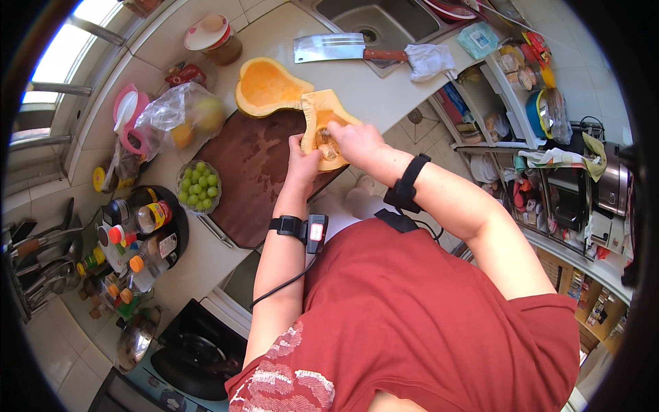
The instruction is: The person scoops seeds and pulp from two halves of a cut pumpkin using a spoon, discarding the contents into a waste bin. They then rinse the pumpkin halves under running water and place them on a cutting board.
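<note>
A cut pumpkin half point(332, 110) is tilted above the near edge of a dark brown cutting board point(257, 154). My left hand point(304, 162) grips its lower left rim, with the thumb along the cut face. The curled fingers of my right hand point(355, 141) are in the cavity, against the stringy pulp and seeds point(328, 149). Whether they hold a small tool or pulp is hidden. The other pumpkin half point(270, 85) lies cut side up at the board's far edge, its hollow without seeds. Beyond it a cleaver point(329, 47) with a wooden handle rests on the counter.
Left of the board stand a glass bowl of green grapes point(198, 186) and a plastic bag of fruit point(188, 116). Bottles point(154, 216) crowd a black tray. A white cloth point(430, 61) lies by the cleaver handle, near the sink point(381, 20). A wok point(190, 368) sits lower left.
</note>
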Tool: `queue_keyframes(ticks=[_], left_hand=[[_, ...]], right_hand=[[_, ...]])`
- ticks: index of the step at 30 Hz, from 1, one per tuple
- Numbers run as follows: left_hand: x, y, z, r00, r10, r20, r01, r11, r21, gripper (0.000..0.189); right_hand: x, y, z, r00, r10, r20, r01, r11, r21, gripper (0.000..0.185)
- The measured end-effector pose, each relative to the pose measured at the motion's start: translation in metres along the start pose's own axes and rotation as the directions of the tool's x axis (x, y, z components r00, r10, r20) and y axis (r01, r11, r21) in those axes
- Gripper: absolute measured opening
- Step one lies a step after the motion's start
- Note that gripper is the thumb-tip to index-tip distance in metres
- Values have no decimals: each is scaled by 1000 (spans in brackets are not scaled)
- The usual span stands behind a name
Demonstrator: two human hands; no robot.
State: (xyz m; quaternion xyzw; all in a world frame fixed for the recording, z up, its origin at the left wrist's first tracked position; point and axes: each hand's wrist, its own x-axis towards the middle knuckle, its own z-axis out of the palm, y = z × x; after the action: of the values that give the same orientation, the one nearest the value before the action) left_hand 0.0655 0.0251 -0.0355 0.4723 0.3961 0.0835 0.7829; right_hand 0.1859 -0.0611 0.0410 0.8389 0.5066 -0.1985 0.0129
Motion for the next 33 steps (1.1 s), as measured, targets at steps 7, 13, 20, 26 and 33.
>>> queue_keyframes(ticks=[7, 13, 20, 26, 33], left_hand=[[-8, 16, 1, 994, -109, 31, 108, 993, 38, 50], [-9, 30, -2, 984, -143, 110, 140, 990, 32, 49], [-9, 8, 5, 999, -14, 41, 16, 999, -37, 43], [11, -18, 13, 928, 269, -258, -253, 963, 93, 33], [20, -25, 10, 894, 372, -249, -324, 922, 212, 32]], right_hand=[[-27, 15, -12, 972, -76, 221, 82, 996, -20, 19], [-8, 30, -31, 992, 92, 90, -108, 975, 196, 20], [7, 14, 1, 989, 29, 142, -31, 999, 14, 19], [-2, 17, 4, 983, -130, 127, 119, 988, 95, 18], [0, 23, -14, 926, -228, 300, 231, 973, 25, 21]])
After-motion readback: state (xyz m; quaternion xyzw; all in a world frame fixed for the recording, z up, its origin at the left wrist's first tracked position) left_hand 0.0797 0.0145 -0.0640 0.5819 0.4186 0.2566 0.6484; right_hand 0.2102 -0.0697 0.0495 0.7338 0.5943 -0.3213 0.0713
